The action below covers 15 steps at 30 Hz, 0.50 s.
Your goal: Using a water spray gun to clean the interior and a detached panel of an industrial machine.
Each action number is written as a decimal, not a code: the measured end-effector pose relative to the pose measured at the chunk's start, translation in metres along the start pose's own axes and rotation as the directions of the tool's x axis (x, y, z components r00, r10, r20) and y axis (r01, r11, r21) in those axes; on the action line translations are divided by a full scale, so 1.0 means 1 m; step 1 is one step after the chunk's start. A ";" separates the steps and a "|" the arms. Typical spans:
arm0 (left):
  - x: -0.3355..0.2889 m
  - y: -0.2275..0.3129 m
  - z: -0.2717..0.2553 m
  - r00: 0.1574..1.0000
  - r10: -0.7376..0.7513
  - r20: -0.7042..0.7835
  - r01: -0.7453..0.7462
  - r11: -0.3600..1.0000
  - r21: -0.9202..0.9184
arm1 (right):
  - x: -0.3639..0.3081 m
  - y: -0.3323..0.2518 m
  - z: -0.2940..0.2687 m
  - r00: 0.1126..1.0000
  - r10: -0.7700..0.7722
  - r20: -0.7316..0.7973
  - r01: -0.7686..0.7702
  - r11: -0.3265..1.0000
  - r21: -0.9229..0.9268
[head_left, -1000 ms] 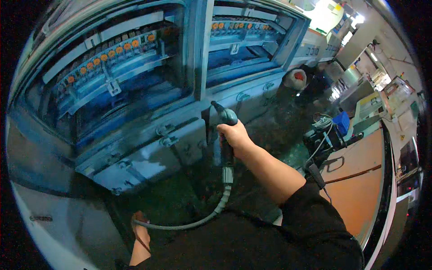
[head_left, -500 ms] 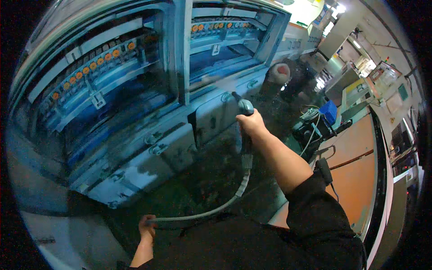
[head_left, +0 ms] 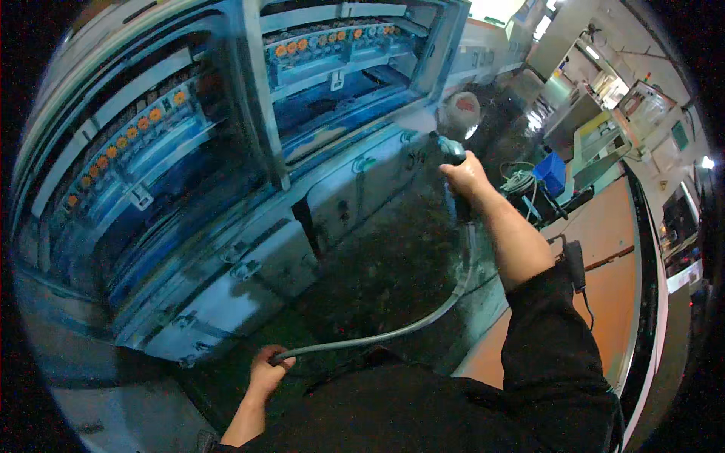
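Note:
My right hand point(head_left: 470, 179) is stretched forward, its fingers wrapped round a hose spray gun point(head_left: 451, 148) with a teal-grey head. A pale spray point(head_left: 418, 121) leaves its nozzle toward the blue machine point(head_left: 272, 106), near the right end of the lower panels. From the gun's lower end a grey hose point(head_left: 393, 332) curves down and back to the left. My left hand point(head_left: 270, 365) grips that hose low in front of my body. Orange toothed wheels point(head_left: 302, 44) sit in rows inside the machine's two openings.
A whitish round container point(head_left: 460, 113) with a reddish patch stands past the machine's right end. To the right are a blue bin point(head_left: 550, 175), a coiled hose point(head_left: 519, 181) and an orange cabinet panel point(head_left: 555, 309). The dark floor point(head_left: 377, 264) looks wet.
My right hand and the spray gun have moved right and a little up along the machine. The left hand has shifted slightly right with the hose. The view has also shifted somewhat.

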State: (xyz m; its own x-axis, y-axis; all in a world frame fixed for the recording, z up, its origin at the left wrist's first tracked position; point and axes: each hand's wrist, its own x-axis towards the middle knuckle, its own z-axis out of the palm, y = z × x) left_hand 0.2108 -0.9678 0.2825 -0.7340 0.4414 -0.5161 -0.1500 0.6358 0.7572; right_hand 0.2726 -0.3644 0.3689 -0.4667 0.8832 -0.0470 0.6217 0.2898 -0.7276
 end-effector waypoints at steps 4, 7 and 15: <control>0.022 0.060 0.024 0.975 0.152 0.159 -0.143 0.987 -0.069 | 0.064 0.015 -0.027 0.997 -0.078 0.011 0.079 0.990 -0.114; 0.039 0.098 0.057 0.941 0.273 0.201 -0.252 0.960 -0.124 | 0.105 0.027 -0.045 0.991 -0.114 0.073 0.128 0.968 -0.218; 0.080 0.170 0.122 0.892 0.358 0.277 -0.338 0.934 -0.116 | 0.212 0.059 -0.091 0.982 -0.093 0.163 0.130 0.964 -0.233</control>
State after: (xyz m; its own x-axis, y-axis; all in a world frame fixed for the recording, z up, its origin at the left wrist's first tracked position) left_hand 0.2068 -0.7475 0.3208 -0.5249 0.7964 -0.3005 0.0315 0.3709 0.9281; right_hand 0.2676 -0.1265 0.3786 -0.6187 0.7805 -0.0896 0.6851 0.4802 -0.5477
